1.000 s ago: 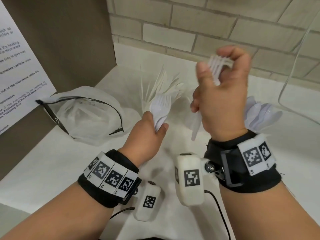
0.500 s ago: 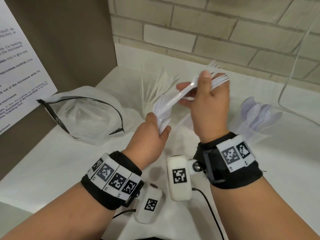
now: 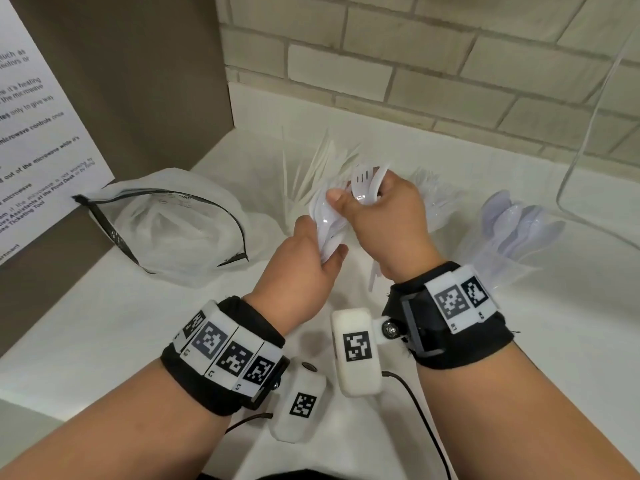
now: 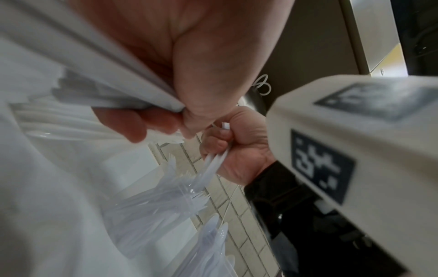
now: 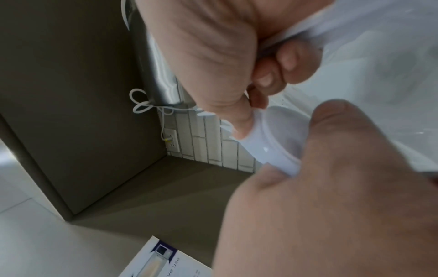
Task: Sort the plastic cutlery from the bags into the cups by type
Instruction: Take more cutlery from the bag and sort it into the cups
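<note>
My left hand grips a bundle of white plastic cutlery upright above the white counter. Close against it on the right, my right hand holds a few white forks, tines up, handles sticking out below the wrist. Its thumb presses on the bundle's top piece. In the left wrist view the right hand is curled round thin white handles. Behind the hands stand three clear cups: knives, forks, and spoons at the right.
An open clear zip bag with a black seal lies on the counter at the left. A brown panel with a printed sheet closes the left side. A brick wall runs behind, and a curved clear plastic edge stands at far right.
My right hand has come down from head height with its forks and now meets the bundle in my left hand. The left hand has stayed nearly in place.
</note>
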Available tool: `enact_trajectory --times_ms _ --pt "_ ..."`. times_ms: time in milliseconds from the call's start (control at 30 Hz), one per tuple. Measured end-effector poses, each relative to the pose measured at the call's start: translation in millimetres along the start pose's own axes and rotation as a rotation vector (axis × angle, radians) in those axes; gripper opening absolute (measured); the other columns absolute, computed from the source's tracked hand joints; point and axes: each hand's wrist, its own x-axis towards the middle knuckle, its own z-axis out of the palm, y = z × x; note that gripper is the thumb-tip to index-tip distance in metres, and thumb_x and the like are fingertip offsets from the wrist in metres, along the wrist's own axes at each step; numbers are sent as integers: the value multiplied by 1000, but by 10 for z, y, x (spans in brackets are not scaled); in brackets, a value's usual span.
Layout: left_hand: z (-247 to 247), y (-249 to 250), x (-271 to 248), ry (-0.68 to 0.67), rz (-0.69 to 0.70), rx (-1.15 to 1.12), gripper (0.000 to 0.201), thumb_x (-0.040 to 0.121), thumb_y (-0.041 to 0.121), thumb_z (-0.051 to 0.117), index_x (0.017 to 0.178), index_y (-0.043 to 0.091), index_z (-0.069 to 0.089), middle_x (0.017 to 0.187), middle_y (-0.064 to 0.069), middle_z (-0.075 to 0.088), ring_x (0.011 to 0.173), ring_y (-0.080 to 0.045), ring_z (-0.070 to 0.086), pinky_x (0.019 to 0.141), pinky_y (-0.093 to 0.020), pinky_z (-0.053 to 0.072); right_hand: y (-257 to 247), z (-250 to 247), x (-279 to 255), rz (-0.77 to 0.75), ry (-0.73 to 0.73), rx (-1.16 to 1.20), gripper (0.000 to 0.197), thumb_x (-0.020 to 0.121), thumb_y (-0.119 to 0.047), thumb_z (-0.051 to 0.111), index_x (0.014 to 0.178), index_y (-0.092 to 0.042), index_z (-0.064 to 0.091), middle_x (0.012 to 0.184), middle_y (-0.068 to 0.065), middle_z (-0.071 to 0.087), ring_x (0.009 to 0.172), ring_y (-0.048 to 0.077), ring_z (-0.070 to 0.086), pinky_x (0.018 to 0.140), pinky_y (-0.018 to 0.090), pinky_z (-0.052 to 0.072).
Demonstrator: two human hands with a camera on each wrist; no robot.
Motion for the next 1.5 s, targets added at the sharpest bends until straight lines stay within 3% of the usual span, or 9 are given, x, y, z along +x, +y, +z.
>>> enact_trajectory --times_ms 100,233,367,500,567,633,767,1300,1500 --pt "3 -5 7 2 -2 9 29 94 37 51 100 11 37 72 -8 57 58 -22 58 53 -35 49 -14 28 31 -84 95 -16 21 84 -26 70 88 -6 63 83 13 69 78 27 66 73 41 55" --pt "22 -23 -3 26 11 53 29 94 35 51 93 12 33 64 1 45 52 -10 45 45 -15 36 -79 -8 72 -130 198 45 15 90 -24 63 93 -10 57 79 -4 65 75 13 63 74 30 53" --pt "31 -58 -18 19 3 60 29 95 34 50 92 11 31 60 2 39 50 -9 39 44 -16 34 -180 -148 155 -150 378 337 39 94 -37 54 114 -5 47 90 10 67 70 23 71 62 38 57" --pt "16 -77 -9 37 4 71 29 96 34 49 92 11 31 61 2 39 50 -9 39 47 -15 36 -236 -249 108 -164 269 324 25 99 -22 46 122 -18 37 108 8 59 47 23 66 47 33 54" --pt "16 -67 -5 44 11 72 29 96 33 49 92 11 31 61 2 39 51 -9 39 47 -14 36 -215 -222 61 -160 190 172 25 95 -26 54 116 -21 41 98 -5 59 62 22 67 59 39 58" --pt "18 -44 -10 45 31 62 28 96 32 50 92 12 31 60 3 39 50 -9 39 46 -15 35 -137 -180 45 -105 77 25 43 84 -30 70 118 -17 48 97 -12 59 82 8 64 73 25 54" --pt "13 -11 -38 12 106 22 26 96 33 50 96 14 32 60 5 42 50 -7 42 46 -17 35 2 -139 16 96 -180 64 28 73 -23 82 88 -13 61 63 -12 56 39 -3 48 40 10 33" --pt "-40 -66 -28 -39 189 14 28 94 37 51 79 23 33 62 3 43 54 -12 43 53 -21 35 -55 -273 104 -73 -198 70 5 86 -14 68 91 -15 67 66 -12 60 43 -5 52 43 6 35" --pt "-51 -77 -30 -92 185 -29 21 92 38 54 85 23 41 68 11 47 60 -4 49 54 -16 35 -34 -325 149 -158 -217 -205 8 85 -24 69 87 -18 65 72 -15 61 62 -3 58 53 8 42"
